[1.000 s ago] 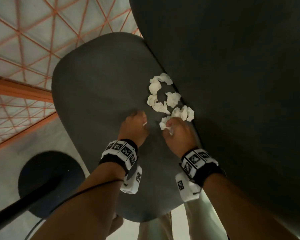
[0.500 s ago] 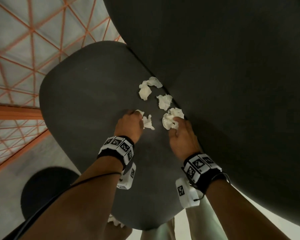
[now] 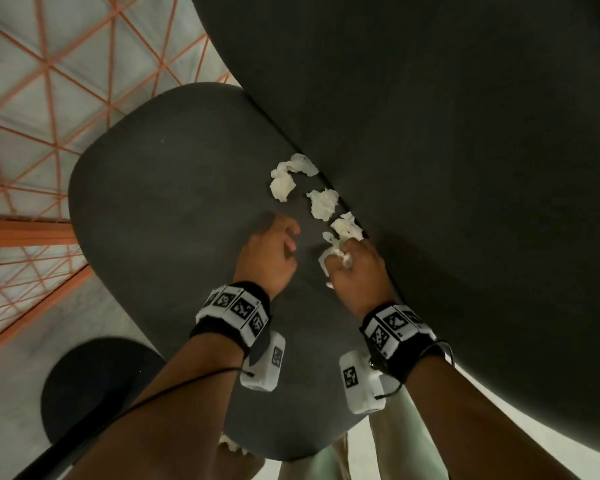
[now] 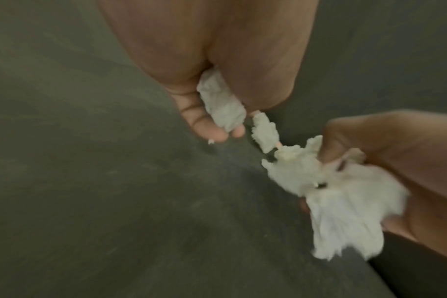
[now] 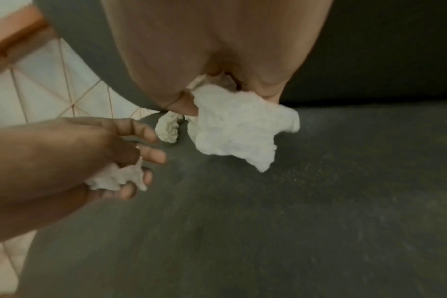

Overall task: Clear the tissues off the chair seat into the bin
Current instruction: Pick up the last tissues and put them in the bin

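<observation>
Several crumpled white tissues (image 3: 283,183) lie on the dark grey chair seat (image 3: 160,202), along the crease below the backrest (image 3: 465,168). My left hand (image 3: 284,237) hovers over the seat's middle. In the left wrist view its curled fingers (image 4: 207,129) hold a small tissue wad (image 4: 219,104). My right hand (image 3: 343,258), beside the backrest, grips a larger bunch of tissue (image 5: 237,129), and loose ends hang below its fingers. One loose tissue (image 5: 167,129) lies just beyond both hands. No bin can be told for sure.
A dark round object (image 3: 94,386) sits on the floor at the lower left, with a black pole crossing it. One white tissue (image 3: 231,445) shows below the seat's near edge. An orange lattice (image 3: 49,98) covers the floor to the left. My legs stand at the seat's front.
The tissue that lay beside my left hand is now held in its fingers. My right hand has gathered more tissue by the backrest. Fewer loose tissues lie on the seat.
</observation>
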The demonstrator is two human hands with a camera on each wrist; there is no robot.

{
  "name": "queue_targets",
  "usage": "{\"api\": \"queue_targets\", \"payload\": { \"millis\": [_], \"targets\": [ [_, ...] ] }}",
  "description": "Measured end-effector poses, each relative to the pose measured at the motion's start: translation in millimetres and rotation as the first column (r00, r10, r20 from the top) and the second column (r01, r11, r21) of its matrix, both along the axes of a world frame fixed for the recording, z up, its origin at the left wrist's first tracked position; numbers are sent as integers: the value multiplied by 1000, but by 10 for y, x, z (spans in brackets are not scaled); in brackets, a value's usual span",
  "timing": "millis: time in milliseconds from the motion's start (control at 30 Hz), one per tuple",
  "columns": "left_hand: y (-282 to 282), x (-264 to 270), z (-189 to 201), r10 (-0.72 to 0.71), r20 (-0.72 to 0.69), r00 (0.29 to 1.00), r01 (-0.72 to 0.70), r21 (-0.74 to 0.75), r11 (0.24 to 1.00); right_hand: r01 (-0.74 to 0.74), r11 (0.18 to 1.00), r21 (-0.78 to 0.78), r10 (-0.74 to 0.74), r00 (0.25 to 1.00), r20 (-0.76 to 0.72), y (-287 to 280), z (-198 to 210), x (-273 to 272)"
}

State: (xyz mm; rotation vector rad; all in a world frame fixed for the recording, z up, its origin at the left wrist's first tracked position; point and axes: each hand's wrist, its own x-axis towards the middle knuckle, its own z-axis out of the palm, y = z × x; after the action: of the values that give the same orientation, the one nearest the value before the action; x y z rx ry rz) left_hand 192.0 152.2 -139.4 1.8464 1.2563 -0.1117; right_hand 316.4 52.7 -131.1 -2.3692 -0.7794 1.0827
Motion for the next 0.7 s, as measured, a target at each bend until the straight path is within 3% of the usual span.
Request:
{"api": "queue_targets", "payload": {
  "millis": [167,300,400,467,600,700],
  "targets": [
    [37,383,28,-44,-8,999,44,-72,996,185,982,-30,-187,975,-121,-166,46,5],
    [-2,551,-135,-205,-57,977,198,-109,974,293,955,-47,-297,940,-169,-299,8,0],
    [-64,590,-235,-295,-124,947,280,-126,952,380,920,-96,-392,897,-203,-376,-61,35],
    [-100,561,-284,-282,-107,953,271,-107,957,435,894,-110,-448,857,-254,-396,-81,70],
    [-182,422,-344,-259,-11,966,256,-113,960,457,882,-115,-467,818,-336,-416,-102,116],
    [-261,287,-344,-349,-5,937,344,-157,926,453,881,-137,-469,799,-376,-434,-132,118]
  ]
}}
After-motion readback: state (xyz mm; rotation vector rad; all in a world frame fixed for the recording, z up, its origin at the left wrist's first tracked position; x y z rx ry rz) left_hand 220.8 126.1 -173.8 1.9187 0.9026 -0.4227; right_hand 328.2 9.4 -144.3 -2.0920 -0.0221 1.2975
